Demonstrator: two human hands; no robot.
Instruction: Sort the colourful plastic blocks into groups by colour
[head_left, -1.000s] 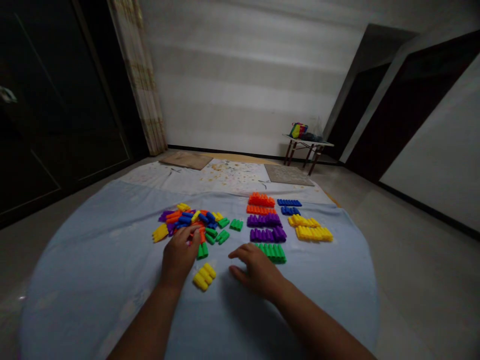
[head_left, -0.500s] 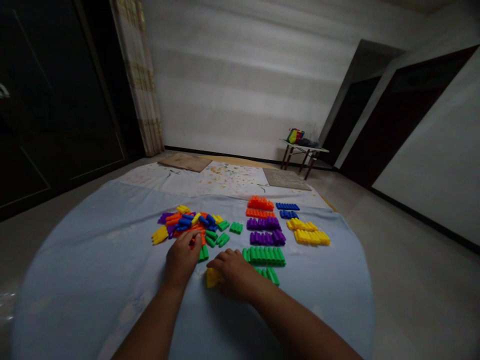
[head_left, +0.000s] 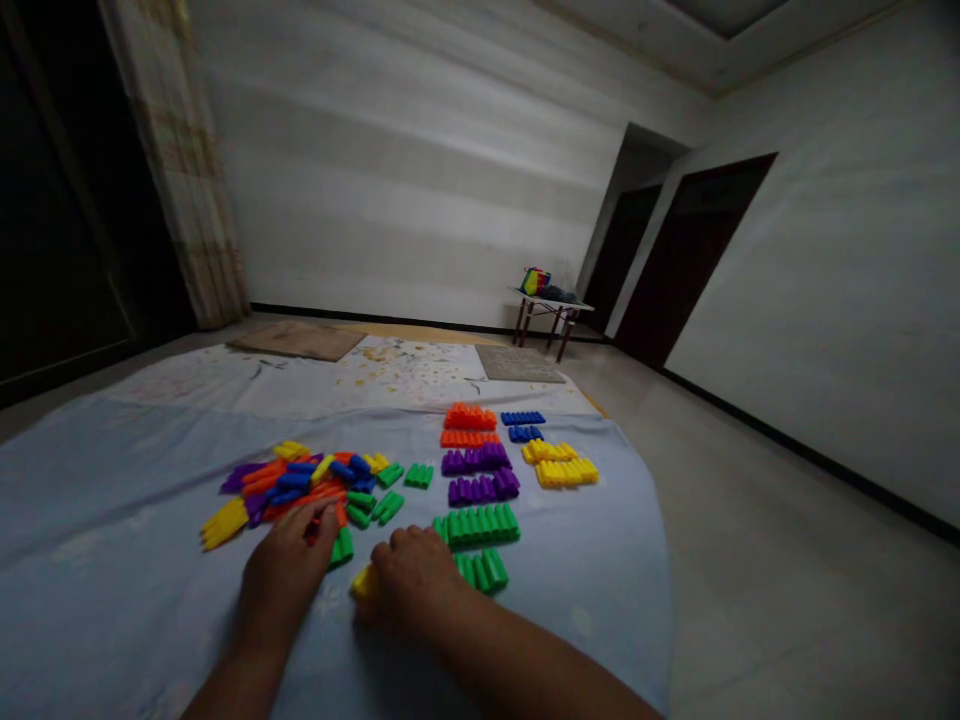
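Note:
My left hand [head_left: 289, 555] is closed at the near edge of a mixed pile of plastic pieces, with a small red bit showing between its fingers. Orange pieces [head_left: 322, 492] and a green piece [head_left: 341, 548] lie against it. My right hand [head_left: 412, 580] is curled over a yellow piece [head_left: 365, 583], which sticks out on its left side. Just beyond and right of that hand are rows of joined green pieces [head_left: 484, 525]. Purple rows [head_left: 476, 459], orange rows [head_left: 470, 417], blue rows [head_left: 523, 418] and yellow rows [head_left: 566, 472] stand farther back.
A pale blue cloth [head_left: 585, 560] covers the table. Several loose green pieces [head_left: 390, 507] lie between pile and rows. A brown board [head_left: 300, 340] and a grey mat [head_left: 519, 364] rest at the far side. Behind stands a small table [head_left: 551, 298] with a colourful bag [head_left: 535, 281].
The view has turned to the right, so the table's contents appear farther left. My right hand still covers the yellow piece, and my left hand stays beside the pile.

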